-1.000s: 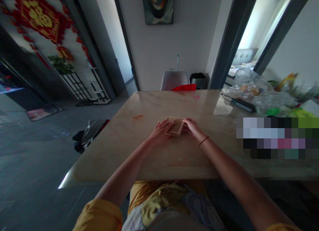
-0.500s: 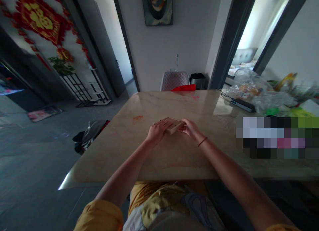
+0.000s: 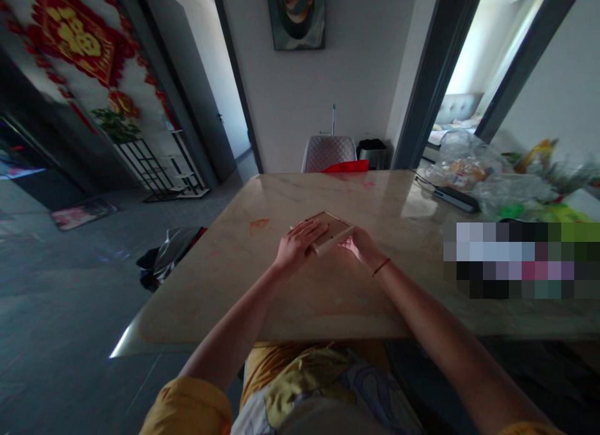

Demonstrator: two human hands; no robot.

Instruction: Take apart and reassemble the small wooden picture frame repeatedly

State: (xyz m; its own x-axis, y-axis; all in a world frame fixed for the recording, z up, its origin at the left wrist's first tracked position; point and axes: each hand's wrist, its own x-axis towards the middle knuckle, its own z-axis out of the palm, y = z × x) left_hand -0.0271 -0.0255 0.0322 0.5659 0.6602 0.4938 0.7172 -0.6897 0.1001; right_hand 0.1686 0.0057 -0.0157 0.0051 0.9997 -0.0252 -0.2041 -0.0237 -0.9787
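Note:
A small light wooden picture frame (image 3: 335,236) is between my hands above the middle of the table. Its brown back panel faces up, with small dark dots near the edges. My left hand (image 3: 300,242) lies across the left part of the panel, fingers stretched out flat and covering that side. At the right corner, my right hand (image 3: 360,244) grips the rim, its fingers reaching beneath. The underside is hidden, and I cannot tell whether the frame touches the table.
The stone-topped table (image 3: 225,297) has an orange stain left of the hands. Plastic bags (image 3: 469,163), a dark elongated device (image 3: 455,198) and a blurred-out patch fill the right side. A quilted chair (image 3: 329,152) with a red item (image 3: 347,166) stands at the far edge.
The picture frame has tilted, so more of its back panel shows. My left hand has slid further over the panel; the right hand has shifted slightly with the corner.

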